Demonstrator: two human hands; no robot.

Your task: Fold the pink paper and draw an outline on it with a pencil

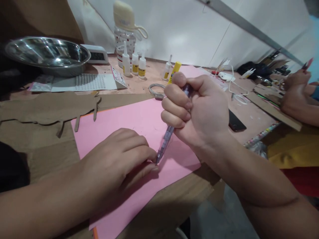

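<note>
Pink paper (139, 116) lies over cardboard, with a strip of orange showing at its edges. My right hand (194, 106) is wrapped in a fist round a purple pen (165, 142), held slanted with its tip down near the paper. Faint curved lines show on the paper beyond my left hand. My left hand (124, 156) rests on the paper, its thumb and index fingertips close together beside the pen tip. Whether those fingertips touch the pen or pinch the paper cannot be made out.
Behind the paper are a metal bowl (50, 54), a lidded bottle (124, 36), several small glue bottles (142, 68) and a tape roll (156, 90). A phone (236, 120) lies at right. Another person's arm (299, 96) is at far right.
</note>
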